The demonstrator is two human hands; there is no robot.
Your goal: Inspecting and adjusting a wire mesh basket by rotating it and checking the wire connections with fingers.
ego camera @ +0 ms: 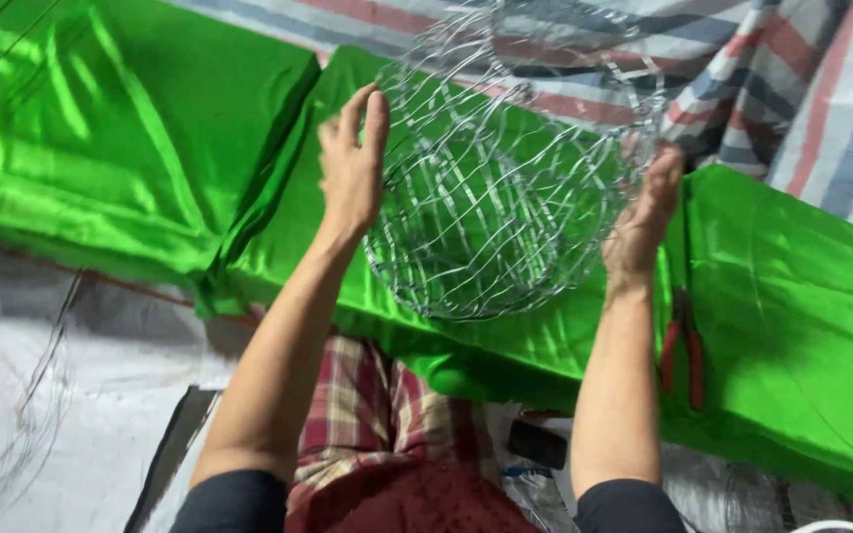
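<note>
I hold a round wire mesh frame [505, 168] in the air between my two hands. My left hand [352, 163] is spread flat against its left side. My right hand [644, 222] presses the right side, fingers together. Below the right hand, red-handled pliers [685, 345] lie on green satin cloth [792, 296].

Two bare forearms, no gloves, no watch or rings visible. Left hand [351, 163] and right hand [644, 222] both bare. Dark short sleeves [234, 503] end just above the elbows, plain, near-black. Below: checked cloth [362, 410] over the lap, red/cream/green plaid, and a dark red speckled garment [417, 503] at the bottom edge
</note>
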